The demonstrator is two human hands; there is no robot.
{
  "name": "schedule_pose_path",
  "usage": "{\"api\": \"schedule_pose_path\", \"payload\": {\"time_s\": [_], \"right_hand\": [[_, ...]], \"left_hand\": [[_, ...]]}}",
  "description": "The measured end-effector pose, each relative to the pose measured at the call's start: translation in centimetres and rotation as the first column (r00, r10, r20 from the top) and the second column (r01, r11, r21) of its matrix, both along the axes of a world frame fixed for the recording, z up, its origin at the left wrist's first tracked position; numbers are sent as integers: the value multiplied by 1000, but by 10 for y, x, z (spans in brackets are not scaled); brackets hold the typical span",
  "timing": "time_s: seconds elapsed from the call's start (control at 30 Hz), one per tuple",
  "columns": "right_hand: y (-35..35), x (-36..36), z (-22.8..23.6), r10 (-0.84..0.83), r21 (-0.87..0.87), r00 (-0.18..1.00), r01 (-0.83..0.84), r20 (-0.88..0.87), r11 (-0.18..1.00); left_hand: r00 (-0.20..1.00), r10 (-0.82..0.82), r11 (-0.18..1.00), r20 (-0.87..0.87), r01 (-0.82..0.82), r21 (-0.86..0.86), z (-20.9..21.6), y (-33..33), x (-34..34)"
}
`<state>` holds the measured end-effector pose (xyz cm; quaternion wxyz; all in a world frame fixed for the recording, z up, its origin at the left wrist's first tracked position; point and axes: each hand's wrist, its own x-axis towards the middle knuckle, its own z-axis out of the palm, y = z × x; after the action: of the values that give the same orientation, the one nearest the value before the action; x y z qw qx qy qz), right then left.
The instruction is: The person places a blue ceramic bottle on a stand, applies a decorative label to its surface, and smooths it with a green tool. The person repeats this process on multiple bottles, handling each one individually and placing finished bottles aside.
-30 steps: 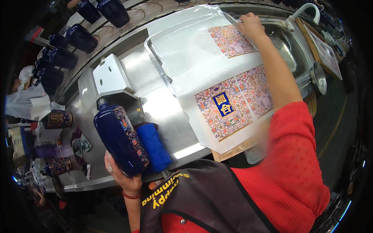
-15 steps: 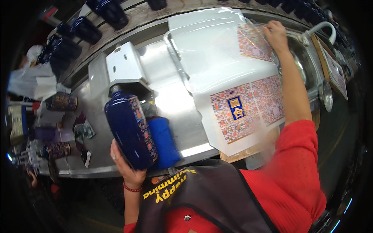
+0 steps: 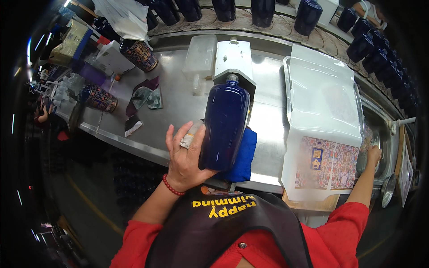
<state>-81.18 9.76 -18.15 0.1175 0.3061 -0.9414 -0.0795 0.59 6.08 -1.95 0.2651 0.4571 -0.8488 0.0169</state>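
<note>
A glossy dark blue bottle [image 3: 225,125] lies with its neck toward a white stand [image 3: 233,58], its plain side facing up. My left hand [image 3: 185,161] is against the bottle's left side near the base. Its fingers are partly spread around a small whitish pad [image 3: 187,139], whose material I cannot make out. At far right, my right hand [image 3: 374,154] reaches over the metal sink [image 3: 383,134]. Its fingers are closed on a clear patterned decal film [image 3: 368,137], which is partly hidden by the sink edge. A blue cloth [image 3: 246,156] lies beside the bottle.
Printed floral decal sheets [image 3: 324,163] lie on a white board [image 3: 292,147] beside a white tray [image 3: 319,89]. Decorated bottles [image 3: 100,97], dark scraps [image 3: 143,96] and a clear box [image 3: 199,56] stand left. Blue bottles [image 3: 263,12] line a conveyor behind.
My view has turned left. The bottle has rolled, taking its patterned side out of sight. My right hand has carried the decal film from above the tray to the sink.
</note>
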Motion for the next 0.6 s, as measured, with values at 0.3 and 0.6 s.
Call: {"api": "schedule_pose_path", "payload": {"time_s": [0.3, 0.6], "right_hand": [[-62, 158, 157, 600, -248, 737, -673, -313, 697], [-76, 399, 282, 934, -489, 313, -850, -170, 196]], "left_hand": [[997, -28, 999, -72, 30, 19, -22, -1, 9], [941, -168, 962, -293, 222, 159, -26, -12, 21]]}}
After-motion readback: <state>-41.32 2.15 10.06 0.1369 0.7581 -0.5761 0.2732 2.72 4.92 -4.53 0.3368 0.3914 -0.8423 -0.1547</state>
